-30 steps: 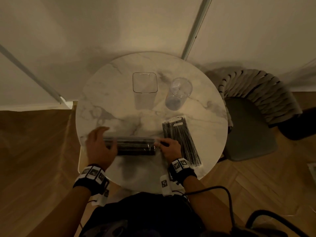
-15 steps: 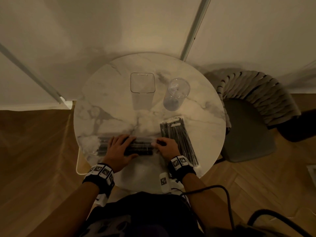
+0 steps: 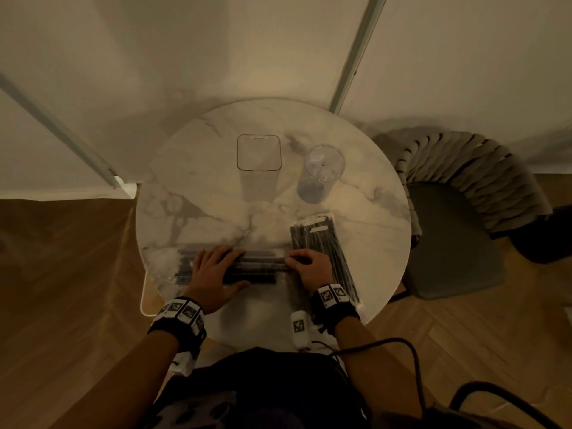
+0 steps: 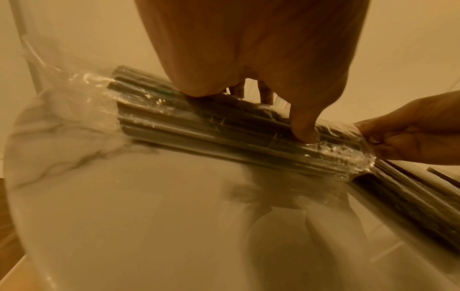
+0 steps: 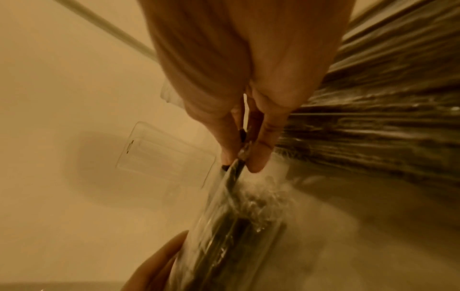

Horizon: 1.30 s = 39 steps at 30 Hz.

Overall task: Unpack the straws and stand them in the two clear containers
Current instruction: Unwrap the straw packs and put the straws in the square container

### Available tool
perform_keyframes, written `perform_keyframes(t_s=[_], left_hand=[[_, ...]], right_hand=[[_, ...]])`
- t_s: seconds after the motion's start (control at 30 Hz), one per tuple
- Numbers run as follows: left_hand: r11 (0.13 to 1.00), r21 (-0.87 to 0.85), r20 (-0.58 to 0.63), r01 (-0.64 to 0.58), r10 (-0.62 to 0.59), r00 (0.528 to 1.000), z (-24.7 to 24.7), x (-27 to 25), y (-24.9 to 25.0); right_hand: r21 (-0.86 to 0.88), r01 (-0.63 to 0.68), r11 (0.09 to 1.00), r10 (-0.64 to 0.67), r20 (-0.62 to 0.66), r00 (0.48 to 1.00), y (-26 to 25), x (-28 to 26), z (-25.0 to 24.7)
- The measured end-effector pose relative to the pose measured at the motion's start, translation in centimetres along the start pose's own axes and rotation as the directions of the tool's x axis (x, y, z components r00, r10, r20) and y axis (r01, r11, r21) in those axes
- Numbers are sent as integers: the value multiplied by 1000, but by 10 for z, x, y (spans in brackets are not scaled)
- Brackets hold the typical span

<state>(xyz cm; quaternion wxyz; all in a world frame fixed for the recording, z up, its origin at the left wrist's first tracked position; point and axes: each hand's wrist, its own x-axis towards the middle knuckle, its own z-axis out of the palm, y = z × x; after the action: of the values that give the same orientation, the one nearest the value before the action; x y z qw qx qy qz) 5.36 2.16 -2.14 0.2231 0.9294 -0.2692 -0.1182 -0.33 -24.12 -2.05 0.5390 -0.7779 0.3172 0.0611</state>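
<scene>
A pack of dark straws (image 3: 260, 267) in clear wrap lies crosswise near the front edge of the round marble table (image 3: 192, 187). My left hand (image 3: 216, 270) lies over its middle, fingers behind and thumb pressing the near side (image 4: 303, 133). My right hand (image 3: 309, 267) pinches the pack's right end (image 5: 234, 169) between thumb and fingers. Loose empty wrap (image 4: 74, 94) trails off the left end. A second wrapped pack (image 3: 322, 252) lies at the right, partly under my right wrist. The square clear container (image 3: 259, 156) and the round one (image 3: 322, 171) stand empty at the back.
A grey chair (image 3: 458, 227) with a ribbed back stands close to the table's right side. Pale walls rise right behind the table. A small white tagged device (image 3: 299, 328) sits at the near table edge. Wooden floor surrounds the table.
My left hand has slid from the pack's left end rightward onto its middle. The right hand has kept its pinch on the right end.
</scene>
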Motion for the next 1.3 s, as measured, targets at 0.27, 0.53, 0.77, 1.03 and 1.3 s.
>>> perform_keyframes(t_s=[0.27, 0.53, 0.77, 1.03, 1.3], left_hand=[[1000, 8, -9, 12, -12, 1000, 1, -1, 0], [1000, 15, -30, 23, -23, 999, 2, 0, 2], [997, 26, -29, 70, -69, 997, -1, -2, 10], [975, 87, 28, 207, -210, 977, -5, 15, 38], [992, -76, -91, 99, -105, 990, -18, 58, 116]], right_hand=[[-18, 10, 1000, -8, 115, 993, -5, -5, 0], [136, -37, 990, 10, 200, 980, -8, -9, -12], [93, -34, 995, 13, 215, 976, -11, 1, -64], [-153, 197, 968, -169, 179, 969, -63, 17, -166], [-358, 471, 806, -435, 179, 882, -149, 20, -240]])
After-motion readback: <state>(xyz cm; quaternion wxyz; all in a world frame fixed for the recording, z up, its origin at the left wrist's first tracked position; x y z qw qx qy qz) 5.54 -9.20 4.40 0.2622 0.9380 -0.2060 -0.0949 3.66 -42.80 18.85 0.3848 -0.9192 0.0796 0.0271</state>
